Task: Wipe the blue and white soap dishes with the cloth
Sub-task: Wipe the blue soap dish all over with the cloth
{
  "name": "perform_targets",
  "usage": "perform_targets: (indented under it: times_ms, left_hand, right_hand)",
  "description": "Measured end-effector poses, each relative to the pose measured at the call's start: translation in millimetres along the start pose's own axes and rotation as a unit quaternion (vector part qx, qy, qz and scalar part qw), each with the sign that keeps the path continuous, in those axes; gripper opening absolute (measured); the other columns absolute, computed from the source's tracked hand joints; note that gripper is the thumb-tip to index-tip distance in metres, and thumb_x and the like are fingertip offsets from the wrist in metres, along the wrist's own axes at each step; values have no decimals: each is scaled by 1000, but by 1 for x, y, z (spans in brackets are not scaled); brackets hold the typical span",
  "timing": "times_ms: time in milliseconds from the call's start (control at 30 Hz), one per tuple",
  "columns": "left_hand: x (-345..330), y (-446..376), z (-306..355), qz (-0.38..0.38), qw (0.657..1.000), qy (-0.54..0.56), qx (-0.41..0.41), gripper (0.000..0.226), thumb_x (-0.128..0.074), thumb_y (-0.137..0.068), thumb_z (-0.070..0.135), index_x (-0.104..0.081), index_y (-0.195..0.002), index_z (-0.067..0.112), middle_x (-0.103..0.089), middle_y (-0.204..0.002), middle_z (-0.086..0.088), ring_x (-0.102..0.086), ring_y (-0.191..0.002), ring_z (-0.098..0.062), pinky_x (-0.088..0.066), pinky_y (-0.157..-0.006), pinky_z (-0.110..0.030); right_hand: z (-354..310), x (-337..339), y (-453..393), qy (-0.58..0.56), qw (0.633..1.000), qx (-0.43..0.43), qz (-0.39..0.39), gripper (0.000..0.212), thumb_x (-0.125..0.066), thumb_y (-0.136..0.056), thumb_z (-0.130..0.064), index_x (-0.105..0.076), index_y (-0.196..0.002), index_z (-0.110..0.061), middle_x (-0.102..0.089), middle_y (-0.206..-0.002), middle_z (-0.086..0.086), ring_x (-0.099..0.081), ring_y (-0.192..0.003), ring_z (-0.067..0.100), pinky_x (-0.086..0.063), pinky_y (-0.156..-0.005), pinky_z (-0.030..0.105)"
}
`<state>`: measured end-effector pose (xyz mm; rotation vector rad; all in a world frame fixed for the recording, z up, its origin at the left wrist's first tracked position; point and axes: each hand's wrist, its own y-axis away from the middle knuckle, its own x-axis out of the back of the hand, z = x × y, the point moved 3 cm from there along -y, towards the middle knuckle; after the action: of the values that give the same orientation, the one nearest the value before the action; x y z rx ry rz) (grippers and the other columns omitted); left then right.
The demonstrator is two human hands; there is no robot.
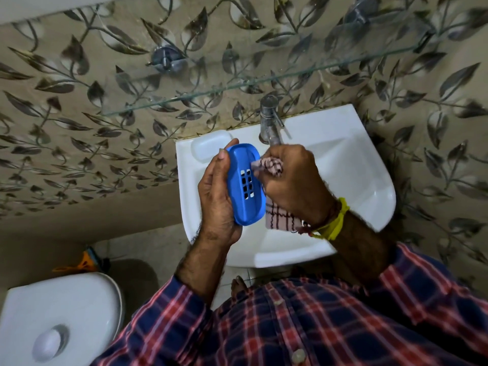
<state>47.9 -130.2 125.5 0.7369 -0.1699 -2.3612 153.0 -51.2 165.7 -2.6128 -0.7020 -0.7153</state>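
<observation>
Two soap dishes: one blue soap dish (244,183) mid-frame, one white soap dish (210,147) just upper left of it. One cloth (280,219). Two hands: left hand (217,199), right hand (293,183). One tap (269,120).

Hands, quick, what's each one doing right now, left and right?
Left hand: closed around the blue soap dish, holding it over the sink.
Right hand: closed on the checked cloth, pressing it against the dish.

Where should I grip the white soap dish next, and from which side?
Probably across its short width, pinching the two long rims from above. The white soap dish lies flat on the sink ledge's back left corner, near the wall, so above is the open side.
</observation>
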Motion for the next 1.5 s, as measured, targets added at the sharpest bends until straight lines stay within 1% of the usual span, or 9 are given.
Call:
perform_targets:
  times_ms: [100,267,567,733,833,967,1133,1233,1500]
  left_hand:
    - [1,-7,5,-12,1000,-5,-16,61,-54,-90,49,-60,-140,15,-67,-126,-21,-68,-101,-36,-50,-99,-57]
    - [-6,-18,17,-26,999,-2,-35,70,-60,-83,54,-60,-138,12,-60,-138,-29,-71,-100,-35,-53,-96,-56]
    - [-6,-20,7,-24,999,19,-28,64,-49,-93,50,-54,-145,12,-60,-134,-33,-69,-100,-37,-56,-87,-46]
    - [-6,-23,3,-15,999,21,-24,67,-49,-92,52,-54,-144,9,-59,-134,-34,-67,-100,-39,-55,-88,-48]
    - [-9,-26,10,-21,999,39,-29,67,-50,-91,53,-55,-143,12,-55,-137,-39,-65,-100,-39,-56,-83,-44]
    - [-15,-28,10,-22,999,29,-31,63,-52,-92,51,-55,-142,14,-59,-133,-34,-65,-101,-36,-55,-83,-43]
    - [-14,-28,9,3,999,42,-34,63,-49,-98,50,-51,-146,9,-47,-141,-44,-57,-105,-41,-52,-83,-45]
    - [-17,-29,9,-2,998,32,-49,64,-49,-92,51,-54,-145,14,-56,-135,-36,-63,-102,-36,-54,-82,-43]
    - [-10,-28,1,36,999,24,-20,63,-54,-92,55,-57,-143,19,-64,-128,-23,-70,-97,-30,-58,-83,-42]
  right_hand:
    - [4,-12,22,32,999,-15,-41,6,-73,-81,-10,-70,-77,-7,-71,-75,2,-63,-64,12,-54,-61,26]
    - [1,-9,14,10,999,-8,46,7,-73,-81,-14,-71,-77,-9,-73,-78,6,-68,-70,19,-54,-64,31]
    - [9,-11,19,65,995,-77,-22,13,-68,-87,-23,-69,-79,-13,-71,-77,2,-67,-71,21,-54,-62,32]
    - [14,-7,21,-26,981,-151,-118,11,-73,-83,-19,-70,-76,-11,-71,-66,1,-69,-59,12,-60,-62,32]
    - [6,-9,24,7,990,-107,-90,8,-74,-82,-23,-71,-79,-16,-73,-75,-3,-68,-66,9,-56,-63,27]
    - [6,-1,14,86,994,-64,-34,9,-71,-85,-21,-70,-86,-11,-72,-91,6,-69,-83,27,-58,-71,39]
    - [1,-8,19,51,994,-43,-86,12,-75,-82,-24,-72,-87,-13,-73,-87,4,-70,-80,22,-58,-69,31]
    - [7,-2,15,91,994,-45,-48,10,-71,-85,-22,-70,-87,-13,-71,-89,5,-68,-82,25,-58,-70,37]
    - [-1,-12,19,-29,985,-58,-158,10,-78,-77,-24,-71,-84,-22,-72,-83,-6,-68,-77,12,-56,-72,30]
